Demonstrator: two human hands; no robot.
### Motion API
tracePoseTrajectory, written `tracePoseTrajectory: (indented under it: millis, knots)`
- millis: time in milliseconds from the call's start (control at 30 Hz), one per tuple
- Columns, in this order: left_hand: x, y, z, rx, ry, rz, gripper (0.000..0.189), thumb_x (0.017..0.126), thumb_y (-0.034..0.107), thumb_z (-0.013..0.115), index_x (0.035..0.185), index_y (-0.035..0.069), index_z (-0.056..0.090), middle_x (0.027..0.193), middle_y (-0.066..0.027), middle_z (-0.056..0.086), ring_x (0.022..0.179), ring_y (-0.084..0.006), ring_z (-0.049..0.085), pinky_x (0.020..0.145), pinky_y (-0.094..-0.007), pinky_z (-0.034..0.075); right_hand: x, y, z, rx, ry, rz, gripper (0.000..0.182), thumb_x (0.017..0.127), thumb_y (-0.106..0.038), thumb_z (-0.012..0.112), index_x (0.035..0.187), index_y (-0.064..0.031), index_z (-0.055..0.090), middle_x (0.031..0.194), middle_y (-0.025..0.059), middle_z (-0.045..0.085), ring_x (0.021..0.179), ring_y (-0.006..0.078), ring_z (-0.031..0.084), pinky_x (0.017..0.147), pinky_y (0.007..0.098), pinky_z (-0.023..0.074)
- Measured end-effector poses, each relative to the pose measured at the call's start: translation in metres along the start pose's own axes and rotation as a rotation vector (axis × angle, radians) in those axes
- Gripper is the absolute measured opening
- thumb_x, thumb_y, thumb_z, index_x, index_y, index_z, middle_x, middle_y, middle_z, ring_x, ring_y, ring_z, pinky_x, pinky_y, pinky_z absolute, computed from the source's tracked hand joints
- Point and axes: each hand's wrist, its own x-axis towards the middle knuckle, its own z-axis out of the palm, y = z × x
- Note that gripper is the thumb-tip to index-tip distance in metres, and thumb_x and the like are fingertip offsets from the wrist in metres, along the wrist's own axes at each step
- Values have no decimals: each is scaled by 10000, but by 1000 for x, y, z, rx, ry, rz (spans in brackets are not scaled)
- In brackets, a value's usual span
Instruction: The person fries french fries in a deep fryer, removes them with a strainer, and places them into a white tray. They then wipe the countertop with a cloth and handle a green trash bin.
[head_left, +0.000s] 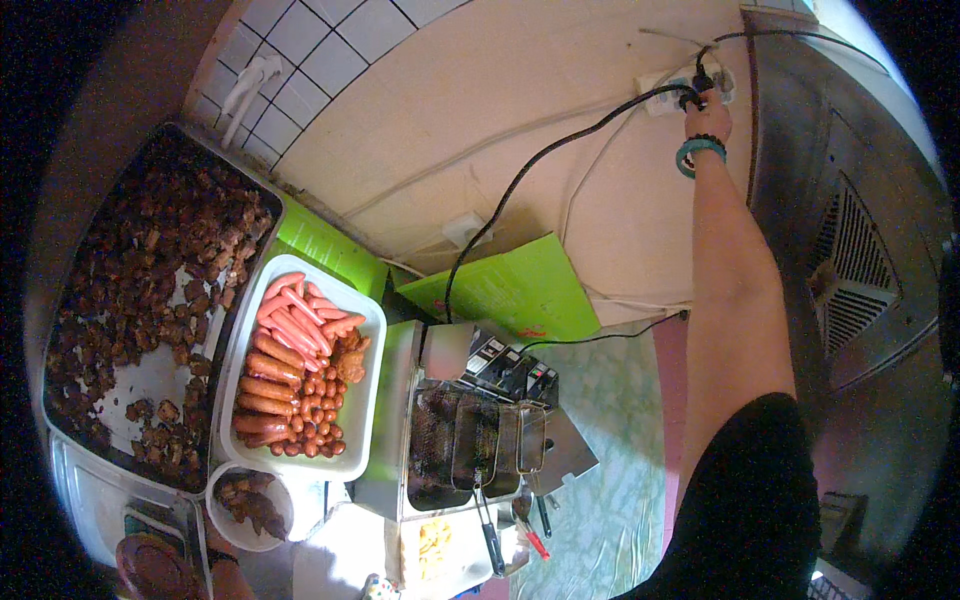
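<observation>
My right hand (709, 118), wearing beads and a green bangle at the wrist, reaches far up the wall. Its fingers close around a black plug (690, 97) at a white power strip (660, 94). A thick black cord (536, 157) runs from that plug down behind the deep fryer (405, 420). Low on the left, my left hand (215, 534) is partly hidden behind a white bowl (279, 489) and appears to grip its side. Dark fried pieces (244, 499) lie in the bowl. A second black plug (703, 79) sits in the strip.
A white tub (375, 330) of sausages stands beside a large tray (274, 202) of browned pieces. Wire baskets (476, 442) rest in the fryer, handles outward. A green board (510, 289) leans on the wall. A vented metal appliance (795, 135) stands right.
</observation>
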Motion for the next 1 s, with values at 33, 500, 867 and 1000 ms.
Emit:
tracePoseTrajectory:
  millis: [33, 500, 867, 1000]
  knots:
    - [-1, 0, 0, 1, 1, -5, 522, 846, 279, 491, 1280, 29, 343, 1323, -147, 361, 1200, -296, 359, 1008, -372, 290, -2, -5, -3, 7, 10, -9, 276, 703, -205, 682, 940, -99, 590, 894, 154, 627, 849, 322, 593, 749, 413, 467]
    - [0, 7, 3, -11, -8, 15, 514, 845, 278, 498, 1271, 27, 356, 1314, -147, 374, 1192, -296, 369, 1004, -371, 294, 10, -32, -2, -105, -104, 36, 266, 750, -193, 637, 982, -79, 578, 928, 150, 620, 894, 335, 578, 779, 415, 465]
    - [-25, 2, 9, -8, -11, 27, 508, 844, 277, 503, 1264, 26, 366, 1307, -147, 384, 1186, -297, 376, 1001, -370, 298, 38, -28, 14, -254, -155, -42, 355, 759, -341, 637, 1003, -84, 602, 1018, 162, 607, 950, 312, 586, 806, 410, 488]
    - [-42, -4, 4, 7, -28, 16, 506, 843, 277, 505, 1261, 25, 370, 1304, -147, 387, 1184, -297, 378, 1000, -369, 299, 9, -26, 11, -131, -182, -54, 437, 795, -315, 607, 1144, -82, 486, 1125, 161, 528, 1024, 306, 519, 873, 413, 430]
